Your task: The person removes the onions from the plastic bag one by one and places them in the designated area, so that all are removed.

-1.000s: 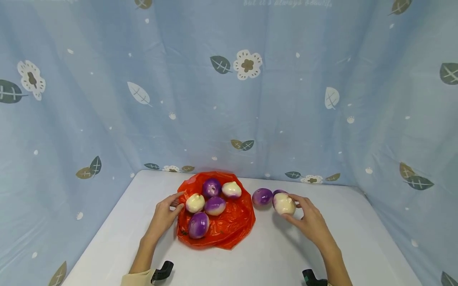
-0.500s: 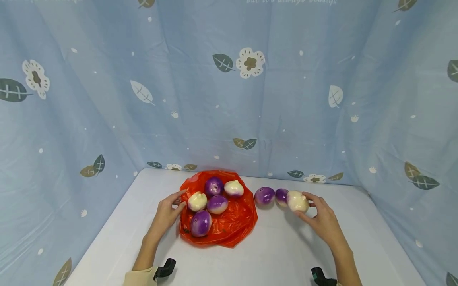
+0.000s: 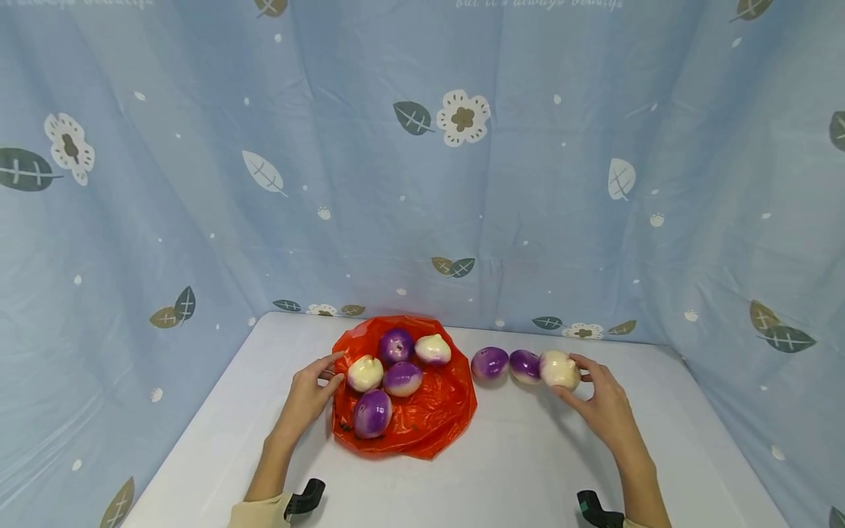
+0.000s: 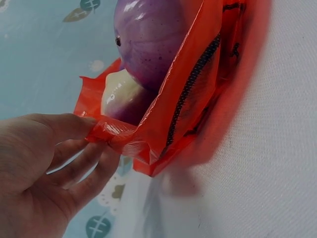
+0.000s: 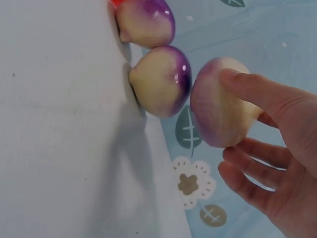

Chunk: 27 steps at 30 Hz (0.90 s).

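A red plastic bag (image 3: 432,418) lies spread open on the white table with several purple-and-white turnips on it, one of them a mostly purple turnip (image 3: 372,413). At the bag's left edge, my left hand (image 3: 306,392) pinches the rim between thumb and fingers; the left wrist view shows the folded red rim (image 4: 116,131) in that grip. My right hand (image 3: 604,407) holds a turnip (image 3: 557,369), its pale side up in the head view. In the right wrist view this held turnip (image 5: 213,104) is raised beside a turnip (image 5: 161,82) standing on the table.
To the right of the bag, a purple turnip (image 3: 490,364) and another turnip (image 3: 524,365) stand in a row on the white table (image 3: 502,469). A blue patterned curtain (image 3: 370,191) hangs behind and at both sides.
My right hand has moved the held turnip to the right, from in front of the second turnip in the row to its right side. My left hand keeps its grip on the bag's edge.
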{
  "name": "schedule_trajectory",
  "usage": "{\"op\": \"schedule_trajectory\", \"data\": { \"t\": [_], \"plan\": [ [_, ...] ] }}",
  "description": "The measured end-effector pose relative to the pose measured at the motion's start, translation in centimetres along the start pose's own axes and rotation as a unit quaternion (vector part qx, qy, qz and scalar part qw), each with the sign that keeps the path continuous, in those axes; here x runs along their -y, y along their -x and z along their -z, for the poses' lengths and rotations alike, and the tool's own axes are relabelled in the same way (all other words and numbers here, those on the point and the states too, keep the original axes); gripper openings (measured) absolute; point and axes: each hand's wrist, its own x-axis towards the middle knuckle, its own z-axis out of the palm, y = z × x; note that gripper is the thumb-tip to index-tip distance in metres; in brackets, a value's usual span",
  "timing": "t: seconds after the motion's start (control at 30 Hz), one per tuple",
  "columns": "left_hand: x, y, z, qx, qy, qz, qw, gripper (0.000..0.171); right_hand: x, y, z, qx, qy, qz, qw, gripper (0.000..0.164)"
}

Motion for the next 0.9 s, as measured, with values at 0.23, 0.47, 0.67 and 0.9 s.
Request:
{"op": "schedule_trajectory", "data": {
  "t": [0.23,0.47,0.67,0.9],
  "plan": [
    [-0.1,0.0,0.0,-0.002,-0.007,0.002,1.0,0.043,-0.7,0.1,0.0,0.004,0.004,-0.029,1.0,0.068],
    [-0.3,0.0,-0.1,-0.007,-0.006,0.008,0.9999,0.044,-1.2,0.4,0.1,0.012,0.007,-0.049,0.999,0.069],
    [-0.3,0.0,-0.2,-0.005,-0.011,0.012,0.9999,0.044,-1.8,0.6,-0.1,0.024,0.012,-0.069,0.997,0.069],
    [-0.6,0.0,-0.1,0.006,-0.005,0.02,0.9998,0.044,-2.5,0.7,-0.2,0.037,0.019,-0.084,0.996,0.068]
  ]
}}
